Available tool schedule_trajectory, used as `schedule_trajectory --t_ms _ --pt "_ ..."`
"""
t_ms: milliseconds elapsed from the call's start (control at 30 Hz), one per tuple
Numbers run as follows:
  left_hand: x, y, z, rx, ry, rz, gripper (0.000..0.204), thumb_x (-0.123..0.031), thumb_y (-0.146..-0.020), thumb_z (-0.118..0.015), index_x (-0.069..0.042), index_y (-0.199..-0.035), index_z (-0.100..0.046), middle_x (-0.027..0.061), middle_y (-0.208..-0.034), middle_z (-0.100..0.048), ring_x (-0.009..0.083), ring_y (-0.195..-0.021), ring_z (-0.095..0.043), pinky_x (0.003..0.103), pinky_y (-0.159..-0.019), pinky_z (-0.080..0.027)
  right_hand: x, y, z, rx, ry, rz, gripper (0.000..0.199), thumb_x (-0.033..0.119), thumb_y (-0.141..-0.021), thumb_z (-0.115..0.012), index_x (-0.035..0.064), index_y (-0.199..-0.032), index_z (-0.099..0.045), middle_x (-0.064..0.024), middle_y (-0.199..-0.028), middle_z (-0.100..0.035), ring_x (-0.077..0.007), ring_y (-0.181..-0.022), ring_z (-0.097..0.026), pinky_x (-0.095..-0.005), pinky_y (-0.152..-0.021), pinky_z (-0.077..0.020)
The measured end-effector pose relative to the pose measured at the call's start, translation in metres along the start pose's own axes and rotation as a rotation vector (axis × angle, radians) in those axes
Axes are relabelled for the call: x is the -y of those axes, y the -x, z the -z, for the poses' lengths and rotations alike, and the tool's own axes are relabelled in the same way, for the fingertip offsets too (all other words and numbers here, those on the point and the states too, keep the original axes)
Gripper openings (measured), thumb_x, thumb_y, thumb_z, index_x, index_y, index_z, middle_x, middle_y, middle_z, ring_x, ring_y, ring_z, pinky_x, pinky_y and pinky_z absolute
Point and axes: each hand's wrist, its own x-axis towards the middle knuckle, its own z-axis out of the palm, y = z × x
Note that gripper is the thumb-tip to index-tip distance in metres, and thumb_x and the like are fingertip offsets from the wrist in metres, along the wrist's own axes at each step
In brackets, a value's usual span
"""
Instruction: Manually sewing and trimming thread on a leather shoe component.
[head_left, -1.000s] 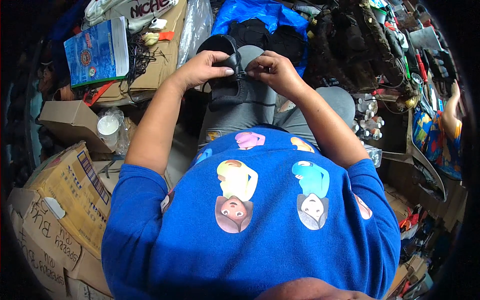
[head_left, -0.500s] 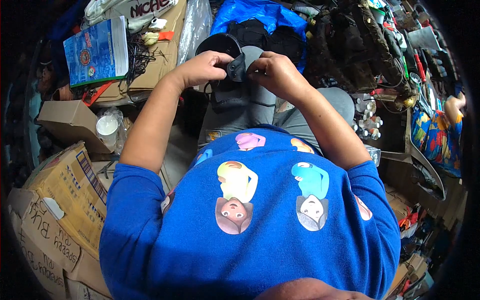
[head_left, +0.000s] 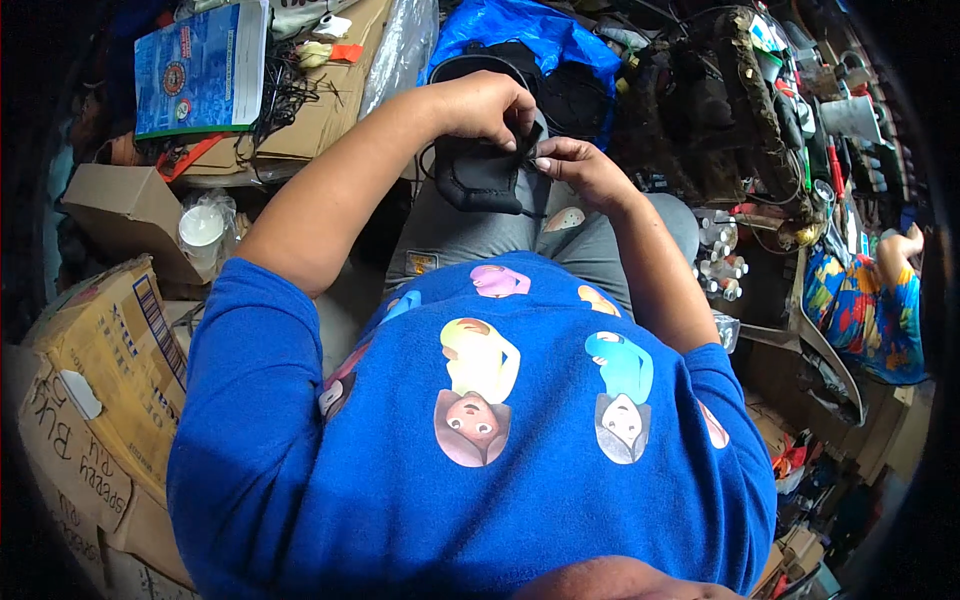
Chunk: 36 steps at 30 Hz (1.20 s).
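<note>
Across my lap, on the grey trousers [head_left: 455,240], lies a black stitched piece [head_left: 478,183] with a padded edge and a curved black band behind it. It resembles a shoe upper, but its exact kind is not plain. My left hand [head_left: 485,108] reaches over it from above, fingers bent down and closed on its right edge. Beside those fingertips, my right hand [head_left: 592,175] pinches the same edge between thumb and forefinger. A thin dark strand shows near the fingertips. Whether a needle or other small tool is held there cannot be made out.
A blue plastic sheet [head_left: 560,35] with black pieces lies beyond my knees. On the left are a blue booklet [head_left: 200,75], a white cup [head_left: 202,226] and cardboard boxes [head_left: 115,350]. Small bottles [head_left: 722,265] stand right; farther right shows another person's arm [head_left: 893,262].
The black piece has been turned and lowered flatter on my lap. My left hand has moved right and over it, and my right hand has shifted slightly right and down.
</note>
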Motion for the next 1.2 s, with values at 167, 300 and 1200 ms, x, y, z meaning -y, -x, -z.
schedule_trajectory --t_ms 167,300,1200 --pt "0.015 -0.004 -0.005 0.032 0.118 -0.007 0.029 -0.004 -0.064 -0.071 0.001 -0.091 -0.062 0.0083 -0.082 -0.065 0.0168 -0.079 -0.062 0.030 -0.074 -0.048 -0.007 -0.003 0.005 0.034 -0.067 -0.018 0.021 0.017 -0.082 -0.064 0.0050 -0.100 -0.062 0.0023 -0.091 -0.061 -0.0083 -0.086 -0.052 -0.0237 -0.082 -0.0382" --pt "0.009 -0.002 -0.003 0.061 0.133 0.010 0.029 -0.004 -0.065 -0.070 0.000 -0.093 -0.063 0.0084 -0.084 -0.066 0.0168 -0.080 -0.062 0.030 -0.076 -0.048 -0.008 -0.003 0.009 0.064 -0.096 -0.023 0.017 0.015 -0.083 -0.064 0.0058 -0.097 -0.062 0.0030 -0.089 -0.060 -0.0076 -0.085 -0.051 -0.0230 -0.081 -0.0382" --pt "0.016 -0.002 -0.007 0.015 0.197 -0.020 0.025 -0.001 -0.063 -0.069 0.001 -0.089 -0.066 0.0084 -0.083 -0.068 0.0154 -0.078 -0.063 0.028 -0.074 -0.049 0.006 0.003 -0.010 -0.138 0.075 0.042 0.015 0.013 -0.078 -0.069 0.0030 -0.087 -0.064 0.0027 -0.078 -0.059 -0.0058 -0.073 -0.050 -0.0213 -0.068 -0.0394"
